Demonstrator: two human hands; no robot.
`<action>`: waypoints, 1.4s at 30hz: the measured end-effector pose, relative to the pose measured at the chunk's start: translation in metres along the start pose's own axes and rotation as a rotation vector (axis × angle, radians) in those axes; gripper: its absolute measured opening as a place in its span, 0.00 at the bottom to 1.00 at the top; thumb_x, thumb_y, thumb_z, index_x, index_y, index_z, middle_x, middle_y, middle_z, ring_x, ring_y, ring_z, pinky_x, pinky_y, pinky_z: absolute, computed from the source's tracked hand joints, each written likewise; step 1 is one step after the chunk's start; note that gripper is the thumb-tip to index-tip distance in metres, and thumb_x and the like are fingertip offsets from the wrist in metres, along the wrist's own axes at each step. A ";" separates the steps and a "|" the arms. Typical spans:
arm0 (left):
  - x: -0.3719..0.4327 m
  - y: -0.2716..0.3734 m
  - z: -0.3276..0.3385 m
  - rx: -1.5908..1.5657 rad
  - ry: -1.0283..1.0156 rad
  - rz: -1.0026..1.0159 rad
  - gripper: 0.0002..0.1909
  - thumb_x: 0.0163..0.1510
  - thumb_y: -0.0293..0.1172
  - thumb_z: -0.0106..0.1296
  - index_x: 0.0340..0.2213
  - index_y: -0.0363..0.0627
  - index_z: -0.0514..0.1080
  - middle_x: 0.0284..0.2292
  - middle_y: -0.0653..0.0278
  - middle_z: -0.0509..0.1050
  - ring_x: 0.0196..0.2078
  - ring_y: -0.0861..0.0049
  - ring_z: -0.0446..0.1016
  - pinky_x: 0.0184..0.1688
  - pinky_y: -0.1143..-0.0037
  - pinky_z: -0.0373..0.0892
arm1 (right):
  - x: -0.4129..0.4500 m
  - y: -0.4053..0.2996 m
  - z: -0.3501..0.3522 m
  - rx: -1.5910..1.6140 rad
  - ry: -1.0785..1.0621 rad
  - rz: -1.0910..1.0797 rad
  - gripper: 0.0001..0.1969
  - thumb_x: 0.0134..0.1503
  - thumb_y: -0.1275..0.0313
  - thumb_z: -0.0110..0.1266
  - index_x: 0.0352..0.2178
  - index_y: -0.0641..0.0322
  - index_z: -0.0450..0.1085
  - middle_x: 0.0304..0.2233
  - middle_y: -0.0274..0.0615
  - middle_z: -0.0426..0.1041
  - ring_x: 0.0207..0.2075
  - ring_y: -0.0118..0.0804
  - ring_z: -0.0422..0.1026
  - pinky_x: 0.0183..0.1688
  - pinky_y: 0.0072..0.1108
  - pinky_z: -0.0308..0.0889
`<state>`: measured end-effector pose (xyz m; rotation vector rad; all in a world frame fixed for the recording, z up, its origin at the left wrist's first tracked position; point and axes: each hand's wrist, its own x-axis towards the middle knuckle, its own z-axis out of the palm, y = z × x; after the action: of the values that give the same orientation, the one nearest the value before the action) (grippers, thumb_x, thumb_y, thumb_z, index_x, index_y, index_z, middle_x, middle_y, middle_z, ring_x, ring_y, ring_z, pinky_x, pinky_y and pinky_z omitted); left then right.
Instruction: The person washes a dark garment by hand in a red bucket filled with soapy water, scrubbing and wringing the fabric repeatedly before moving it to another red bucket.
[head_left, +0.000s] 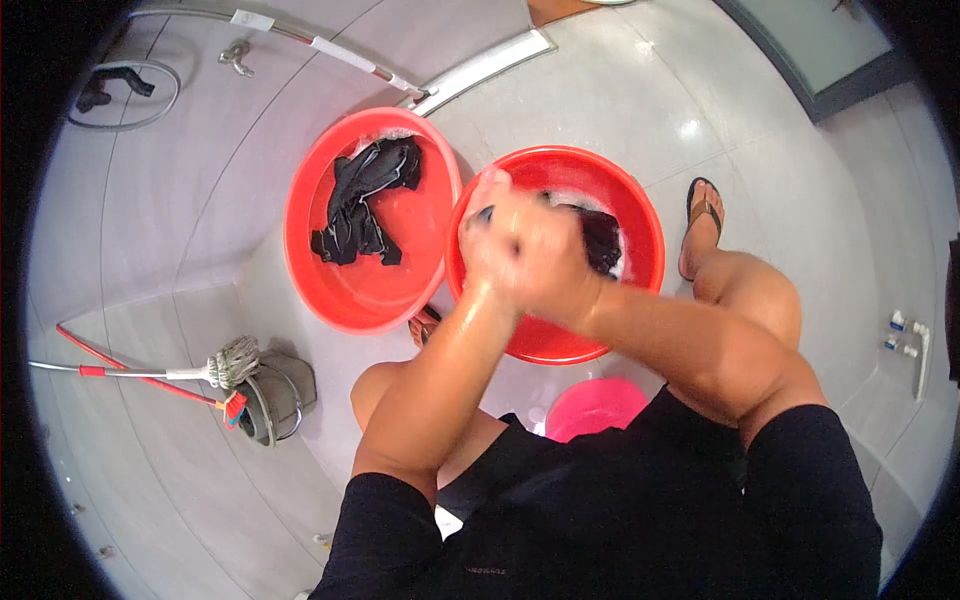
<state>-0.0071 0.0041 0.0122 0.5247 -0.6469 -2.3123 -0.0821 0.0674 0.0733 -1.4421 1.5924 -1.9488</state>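
My left hand (480, 240) and my right hand (551, 251) are pressed together above the left half of a red plastic basin (649, 225), blurred by motion. Small dark bits of a wet cloth (486, 214) show between the fingers; most of it is hidden by my hands. Inside this basin, to the right of my hands, lies a black garment (600, 240) in soapy water with white suds. Whether the cloth in my hands is part of that garment I cannot tell. My forearms look wet.
A lighter red basin (409, 289) at the left holds a black garment with pale piping (364, 195). A pink basin (592, 409) sits between my legs. At left are a string mop (232, 362), a brush (234, 409) and a grey bucket (300, 390). A tap (237, 57) juts from the wall.
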 end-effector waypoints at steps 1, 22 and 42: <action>0.005 0.005 -0.019 -0.158 -0.187 -0.086 0.10 0.65 0.37 0.46 0.38 0.43 0.72 0.30 0.69 0.72 0.33 0.81 0.72 0.36 0.75 0.71 | -0.005 -0.008 0.001 0.005 -0.057 -0.188 0.12 0.56 0.76 0.54 0.19 0.67 0.64 0.16 0.49 0.62 0.21 0.27 0.63 0.25 0.28 0.63; 0.000 -0.013 0.062 0.854 0.313 0.098 0.15 0.66 0.38 0.43 0.41 0.40 0.73 0.38 0.65 0.75 0.38 0.78 0.74 0.41 0.74 0.71 | 0.023 0.063 -0.037 -0.089 -0.132 0.381 0.19 0.66 0.62 0.53 0.25 0.66 0.71 0.20 0.30 0.65 0.25 0.20 0.61 0.28 0.19 0.62; 0.007 -0.004 0.023 -0.031 0.089 -0.052 0.12 0.65 0.38 0.46 0.33 0.44 0.74 0.31 0.65 0.74 0.32 0.81 0.73 0.36 0.74 0.71 | 0.015 0.033 0.009 -0.078 0.049 0.222 0.09 0.46 0.76 0.61 0.17 0.61 0.67 0.19 0.48 0.66 0.21 0.47 0.69 0.28 0.32 0.67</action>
<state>-0.0261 0.0095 0.0270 0.6329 -0.5594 -2.3288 -0.0949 0.0387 0.0524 -1.1934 1.7847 -1.8270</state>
